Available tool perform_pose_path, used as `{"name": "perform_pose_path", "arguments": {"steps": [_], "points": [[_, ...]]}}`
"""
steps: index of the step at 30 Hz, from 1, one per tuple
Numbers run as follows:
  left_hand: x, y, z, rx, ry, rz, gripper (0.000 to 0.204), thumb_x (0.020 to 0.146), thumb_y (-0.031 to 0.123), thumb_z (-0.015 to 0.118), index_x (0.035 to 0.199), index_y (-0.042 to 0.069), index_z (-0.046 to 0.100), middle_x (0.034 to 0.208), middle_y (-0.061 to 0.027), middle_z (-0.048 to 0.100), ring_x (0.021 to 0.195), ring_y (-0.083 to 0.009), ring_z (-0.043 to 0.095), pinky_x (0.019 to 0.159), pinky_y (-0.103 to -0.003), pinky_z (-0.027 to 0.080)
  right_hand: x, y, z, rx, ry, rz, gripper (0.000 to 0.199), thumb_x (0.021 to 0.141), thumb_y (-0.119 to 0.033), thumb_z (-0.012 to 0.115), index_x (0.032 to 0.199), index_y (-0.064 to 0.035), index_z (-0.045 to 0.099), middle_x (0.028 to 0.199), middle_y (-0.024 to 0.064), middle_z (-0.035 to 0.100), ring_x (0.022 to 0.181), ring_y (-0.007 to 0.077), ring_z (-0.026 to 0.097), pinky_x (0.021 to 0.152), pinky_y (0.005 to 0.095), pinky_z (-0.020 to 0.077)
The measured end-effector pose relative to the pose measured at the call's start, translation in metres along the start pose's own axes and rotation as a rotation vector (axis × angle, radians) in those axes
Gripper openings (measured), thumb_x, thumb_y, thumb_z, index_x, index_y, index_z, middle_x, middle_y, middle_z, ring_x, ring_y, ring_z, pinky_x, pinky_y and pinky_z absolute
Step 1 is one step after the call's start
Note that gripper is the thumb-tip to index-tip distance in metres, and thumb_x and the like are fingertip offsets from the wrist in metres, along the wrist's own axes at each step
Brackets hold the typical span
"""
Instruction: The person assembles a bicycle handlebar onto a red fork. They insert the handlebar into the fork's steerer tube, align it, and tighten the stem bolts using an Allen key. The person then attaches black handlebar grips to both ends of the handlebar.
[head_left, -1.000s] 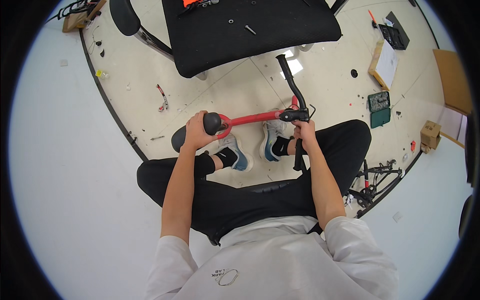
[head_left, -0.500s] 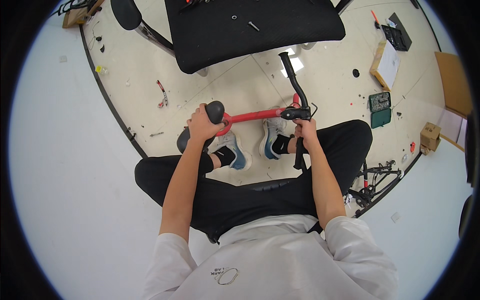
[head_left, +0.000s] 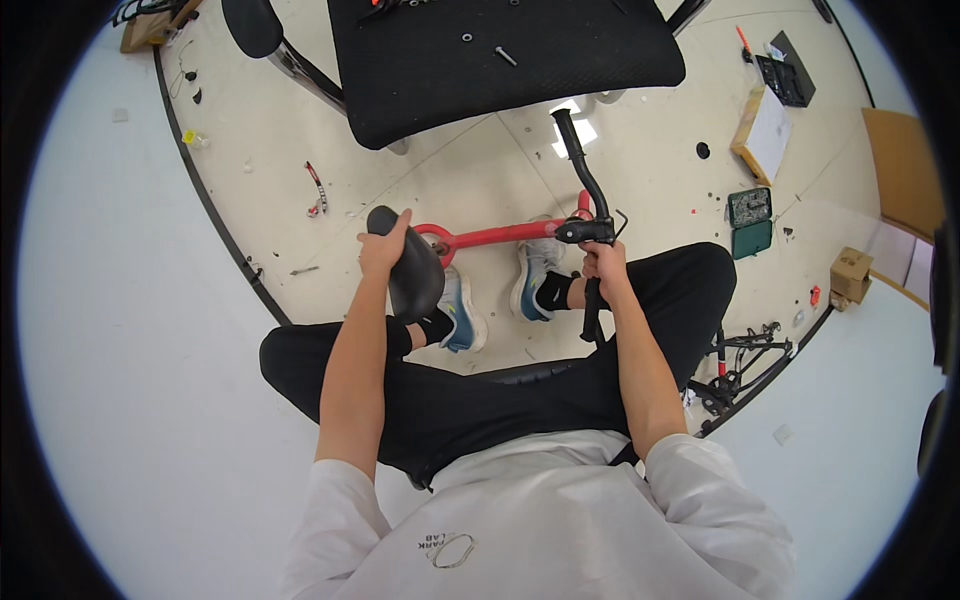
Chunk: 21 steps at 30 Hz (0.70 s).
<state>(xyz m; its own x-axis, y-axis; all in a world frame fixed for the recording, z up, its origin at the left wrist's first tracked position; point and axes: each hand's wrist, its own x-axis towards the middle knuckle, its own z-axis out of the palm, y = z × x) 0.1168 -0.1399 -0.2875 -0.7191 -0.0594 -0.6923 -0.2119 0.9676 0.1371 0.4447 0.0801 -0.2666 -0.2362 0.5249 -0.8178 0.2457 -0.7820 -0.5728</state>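
A small red bike frame (head_left: 500,236) lies across the space between my knees, above my shoes. On its left end sits a black saddle (head_left: 418,278), tilted so that its broad smooth face shows. My left hand (head_left: 384,246) grips the saddle's outer left edge, fingers partly hidden behind it. At the frame's right end a black handlebar (head_left: 590,185) runs from far to near, with a black clamp (head_left: 583,231) at its middle. Just nearer than the clamp, my right hand (head_left: 606,264) is closed round the handlebar.
Ahead stands a black office chair (head_left: 510,90) with a bolt (head_left: 505,56) and a nut on its seat. A green case (head_left: 751,222), a white-topped box (head_left: 764,135) and a cardboard box (head_left: 851,272) lie right. A black bike frame (head_left: 742,368) leans by the right wall.
The saddle has turned, so its smooth face now shows. My left hand has shifted from its inner part to its outer left edge. My right hand keeps its hold on the handlebar.
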Motion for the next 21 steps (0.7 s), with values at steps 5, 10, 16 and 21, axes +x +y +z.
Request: {"name": "perform_pose_path", "arguments": {"steps": [5,10,16,21], "points": [[0.046,-0.038,0.013,-0.240,-0.050,-0.081,0.148,0.060,0.083,0.068,0.149,-0.017,0.003,0.146,-0.0383,0.036,0.137,-0.0421,0.042,0.113,-0.050,0.034,0.001,0.007,-0.006,-0.015,0.028,-0.039,0.012,0.080,-0.009,0.065,0.072,-0.0090,0.057,0.053,-0.0046,0.044,0.039,0.0080,0.039,0.037,0.0265,0.0269],[0.046,-0.061,-0.011,-0.707,-0.760,-0.221,0.131,0.064,0.071,0.075,0.149,-0.011,0.018,0.139,-0.0338,0.046,0.124,-0.0442,0.053,0.097,-0.067,0.043,0.008,0.015,-0.004,-0.070,0.081,0.009,0.020,0.084,-0.007,0.060,0.069,-0.0097,0.047,0.049,-0.0039,0.035,0.036,0.0091,0.034,0.037,0.0281,0.0264],[0.005,-0.044,-0.003,-0.327,0.163,0.015,0.096,0.081,0.056,0.067,0.145,-0.004,0.031,0.138,-0.0332,0.044,0.117,-0.0471,0.056,0.092,-0.055,0.052,0.000,0.004,-0.003,-0.048,0.029,-0.018,0.023,0.081,-0.002,0.060,0.066,-0.0096,0.045,0.050,-0.0031,0.036,0.037,0.0110,0.034,0.039,0.0291,0.0282],[0.048,-0.096,0.013,0.227,0.087,0.764,0.042,0.097,0.036,0.050,0.122,0.003,0.058,0.119,-0.0273,0.058,0.110,-0.0452,0.055,0.096,-0.050,0.046,0.000,0.005,0.000,-0.063,0.019,-0.029,0.021,0.082,-0.002,0.059,0.067,-0.0094,0.046,0.051,-0.0032,0.036,0.037,0.0104,0.033,0.040,0.0286,0.0289]]}}
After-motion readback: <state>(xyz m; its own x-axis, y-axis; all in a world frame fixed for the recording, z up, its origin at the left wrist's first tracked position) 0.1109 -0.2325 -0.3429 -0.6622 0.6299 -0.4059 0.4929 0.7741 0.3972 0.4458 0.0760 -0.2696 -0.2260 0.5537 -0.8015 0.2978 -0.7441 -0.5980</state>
